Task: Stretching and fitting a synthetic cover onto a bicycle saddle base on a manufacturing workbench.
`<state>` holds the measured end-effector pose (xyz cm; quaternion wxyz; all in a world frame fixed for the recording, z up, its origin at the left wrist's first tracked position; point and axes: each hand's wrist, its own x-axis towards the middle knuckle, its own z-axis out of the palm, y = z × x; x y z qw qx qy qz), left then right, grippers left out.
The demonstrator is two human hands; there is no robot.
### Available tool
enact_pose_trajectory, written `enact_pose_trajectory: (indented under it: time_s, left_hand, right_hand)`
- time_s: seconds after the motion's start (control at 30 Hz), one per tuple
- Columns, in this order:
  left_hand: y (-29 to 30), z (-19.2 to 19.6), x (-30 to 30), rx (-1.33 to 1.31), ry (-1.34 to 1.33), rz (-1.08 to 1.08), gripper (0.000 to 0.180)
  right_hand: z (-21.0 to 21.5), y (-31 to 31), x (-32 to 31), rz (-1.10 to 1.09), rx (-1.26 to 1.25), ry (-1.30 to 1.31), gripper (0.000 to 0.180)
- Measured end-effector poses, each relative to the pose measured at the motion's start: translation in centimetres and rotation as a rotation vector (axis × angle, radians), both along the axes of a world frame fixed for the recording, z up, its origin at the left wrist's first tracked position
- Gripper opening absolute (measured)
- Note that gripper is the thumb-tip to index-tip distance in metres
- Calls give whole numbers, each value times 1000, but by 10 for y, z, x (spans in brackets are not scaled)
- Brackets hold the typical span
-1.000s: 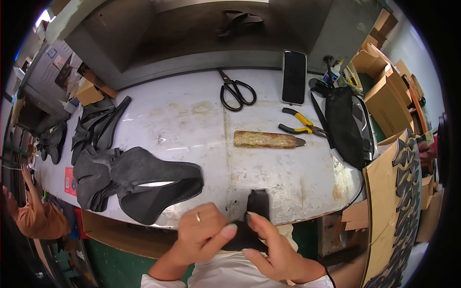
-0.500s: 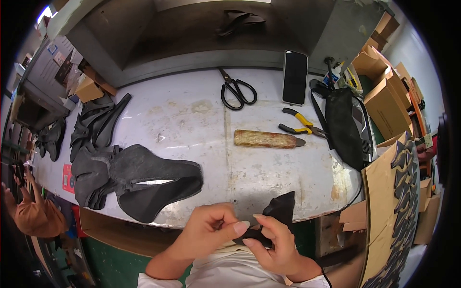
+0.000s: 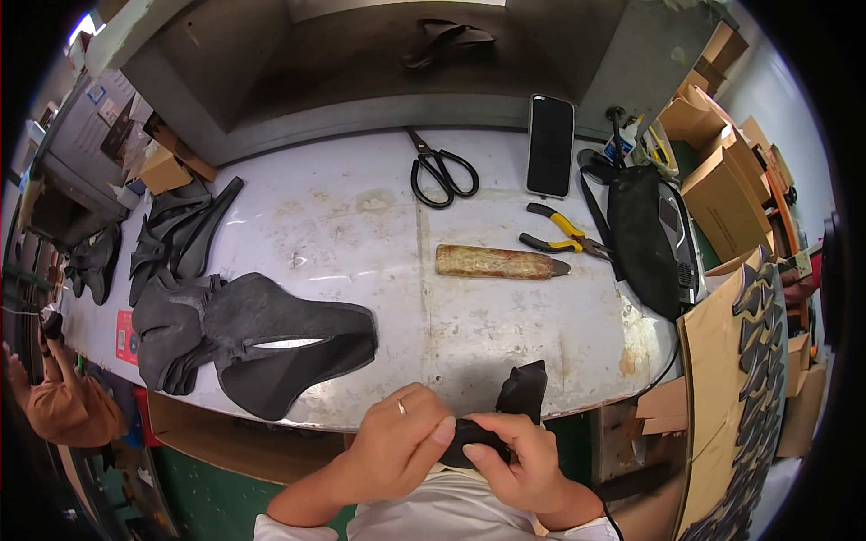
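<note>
Close to my body at the table's near edge, a black leather-like shoe upper (image 3: 523,389) is between my two hands. My right hand (image 3: 525,462) grips it, thumb pressed on the near part and fingers behind, while its pointed end sticks up past the knuckles. My left hand (image 3: 401,446), wearing a ring, is closed with thumb and fingertips pinching the upper's left edge. To the left lie several flat dark shoe uppers (image 3: 293,311), partly stacked. A wooden-handled tool (image 3: 494,262) with a short metal tip lies beyond my hands.
Black-handled scissors (image 3: 442,176), yellow-and-black pliers (image 3: 564,233) and a phone (image 3: 550,146) lie farther back. At right are a black pouch (image 3: 639,239) and a board (image 3: 722,379) lined with dark pieces. A grey cabinet (image 3: 361,117) borders the table's far side. Another person (image 3: 77,406) is at far left.
My left hand has rolled over so its back and ring now show. The shoe upper has turned slightly and its raised end looks narrower. The other person's arms have shifted.
</note>
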<state>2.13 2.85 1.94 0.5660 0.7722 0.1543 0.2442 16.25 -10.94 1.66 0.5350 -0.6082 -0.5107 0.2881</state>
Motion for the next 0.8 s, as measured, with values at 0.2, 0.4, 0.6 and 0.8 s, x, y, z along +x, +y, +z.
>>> enact_pose_trajectory:
  time_s: [0.2, 0.4, 0.6, 0.8]
  left_hand:
    - [-17, -1, -2, -243, -86, -3, 21]
    - [-15, -5, -6, -781, -129, -145, 49]
    - [-19, 5, -14, -381, 39, -28, 33]
    - [-25, -8, -9, -719, 12, -49, 28]
  right_hand:
    - [10, -3, -2, 187, -158, 884, 66]
    - [17, 1, 4, 252, -202, 1121, 65]
    - [16, 6, 4, 72, -127, 881, 62]
    - [14, 7, 1, 95, -94, 1021, 66]
